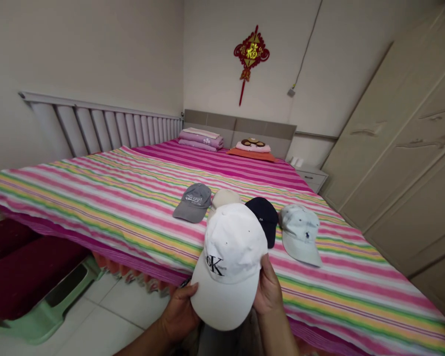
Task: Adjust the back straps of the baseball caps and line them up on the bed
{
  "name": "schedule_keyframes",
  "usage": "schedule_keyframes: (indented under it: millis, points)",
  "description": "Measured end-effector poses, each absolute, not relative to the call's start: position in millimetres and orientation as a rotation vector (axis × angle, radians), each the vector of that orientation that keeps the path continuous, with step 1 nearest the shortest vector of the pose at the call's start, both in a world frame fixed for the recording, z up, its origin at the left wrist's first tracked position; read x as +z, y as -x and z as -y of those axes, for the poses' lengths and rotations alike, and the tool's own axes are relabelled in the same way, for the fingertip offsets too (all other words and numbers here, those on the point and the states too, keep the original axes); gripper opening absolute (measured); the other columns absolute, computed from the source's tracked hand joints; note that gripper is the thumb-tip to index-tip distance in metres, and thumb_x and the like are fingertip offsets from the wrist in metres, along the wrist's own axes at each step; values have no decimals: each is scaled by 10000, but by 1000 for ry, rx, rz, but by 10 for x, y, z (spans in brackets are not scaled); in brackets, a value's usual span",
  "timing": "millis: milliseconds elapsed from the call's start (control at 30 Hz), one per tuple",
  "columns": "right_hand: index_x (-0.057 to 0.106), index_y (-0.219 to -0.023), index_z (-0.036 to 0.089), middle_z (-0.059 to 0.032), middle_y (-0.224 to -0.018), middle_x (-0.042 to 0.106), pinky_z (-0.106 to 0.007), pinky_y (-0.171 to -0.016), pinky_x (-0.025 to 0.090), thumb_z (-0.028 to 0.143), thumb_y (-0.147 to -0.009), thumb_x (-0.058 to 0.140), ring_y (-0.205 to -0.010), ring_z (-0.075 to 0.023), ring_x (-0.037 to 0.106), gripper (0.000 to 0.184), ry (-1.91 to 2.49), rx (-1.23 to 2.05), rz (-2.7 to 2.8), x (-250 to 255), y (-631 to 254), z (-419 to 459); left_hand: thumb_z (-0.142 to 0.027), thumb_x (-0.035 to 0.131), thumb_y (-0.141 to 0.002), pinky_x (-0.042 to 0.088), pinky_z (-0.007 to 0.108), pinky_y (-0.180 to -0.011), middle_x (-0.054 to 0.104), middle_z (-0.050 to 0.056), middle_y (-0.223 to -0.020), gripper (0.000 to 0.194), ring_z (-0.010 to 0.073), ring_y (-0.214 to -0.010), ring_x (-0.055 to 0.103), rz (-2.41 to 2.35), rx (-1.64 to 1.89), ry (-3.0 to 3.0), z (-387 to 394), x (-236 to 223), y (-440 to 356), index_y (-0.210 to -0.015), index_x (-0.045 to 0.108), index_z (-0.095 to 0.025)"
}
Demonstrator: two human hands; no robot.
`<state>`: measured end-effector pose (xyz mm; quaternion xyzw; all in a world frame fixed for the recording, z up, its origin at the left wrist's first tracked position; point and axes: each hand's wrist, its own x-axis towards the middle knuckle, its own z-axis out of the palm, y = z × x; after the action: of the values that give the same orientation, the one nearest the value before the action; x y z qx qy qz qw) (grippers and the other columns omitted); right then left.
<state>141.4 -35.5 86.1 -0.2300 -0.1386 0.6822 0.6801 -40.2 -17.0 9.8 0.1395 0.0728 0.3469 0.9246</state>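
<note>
Between both hands I hold a white baseball cap [233, 242] with black lettering, its brim pointing toward me. My left hand [181, 311] grips the brim's left edge, thumb on top. On the other side, my right hand [269, 289] clasps the cap's right edge near the brim. Behind it on the bed lie a grey cap [196, 200] with white script, a beige cap [226, 197] partly hidden by the white one, a dark navy cap [265, 215], and a pale blue-green cap [300, 230] with a small dark emblem.
The bed [114, 198] has a striped cover. Folded purple bedding [200, 141] and a pink pillow [254, 147] lie by the headboard [241, 131]. A radiator [107, 123] lines the left wall, a wardrobe [396, 163] the right. A green stool [55, 306] stands at lower left.
</note>
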Motion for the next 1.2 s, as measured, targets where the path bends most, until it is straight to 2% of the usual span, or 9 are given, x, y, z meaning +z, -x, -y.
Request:
schedule_keyframes:
  millis: [133,300,600,833,1000,1100,1200]
  points:
    - [672,-910,243,-29,-985,687,-422,-1052,205,410,-684,609,-1101,-212,518,288,502,1555,317,860,-1449,342,-153,536,-723,323,384,-975,673,85,-940,305,235,-952,593,-140,693,-293,186,77,400,-1009,637,-119]
    - [679,-889,237,-50,-967,691,-482,-1039,208,471,-634,639,-1126,-256,493,349,522,1529,349,836,-1455,333,-152,520,-740,321,363,-982,668,90,-958,329,227,-991,576,-133,682,-303,180,45,393,-1053,611,-109]
    - [690,-838,245,-39,-899,708,-476,-1041,208,448,-584,694,-1093,-257,522,325,562,1554,337,796,-1515,312,-120,479,-776,345,357,-960,663,97,-973,400,219,-971,587,-152,742,-270,221,106,341,-1172,528,-107]
    - [678,-893,228,-85,-943,694,-500,-1032,193,586,-623,595,-1160,-259,460,457,629,1578,462,726,-1658,340,-96,495,-741,312,399,-962,616,119,-1080,428,250,-1037,544,-102,715,-340,353,236,344,-1168,521,-99]
    - [682,-890,226,-89,-935,695,-499,-1030,185,659,-664,482,-1162,-255,458,527,626,1515,445,735,-1723,395,-255,515,-751,268,408,-976,649,120,-993,394,272,-1022,545,27,684,-399,173,458,320,-1102,570,-86]
    - [667,-952,237,-76,-968,686,-493,-1030,191,689,-645,466,-1136,-264,483,583,604,1524,383,743,-1703,432,-339,564,-714,230,422,-990,638,110,-1024,475,288,-1058,518,109,698,-421,-9,597,233,-1128,553,-107]
    - [651,-990,275,-45,-1005,675,-484,-1031,194,702,-645,449,-1090,-267,524,585,584,1533,346,745,-1664,465,-388,544,-725,201,422,-1001,645,114,-1009,488,288,-1094,492,109,597,-390,-117,659,133,-1115,563,-95]
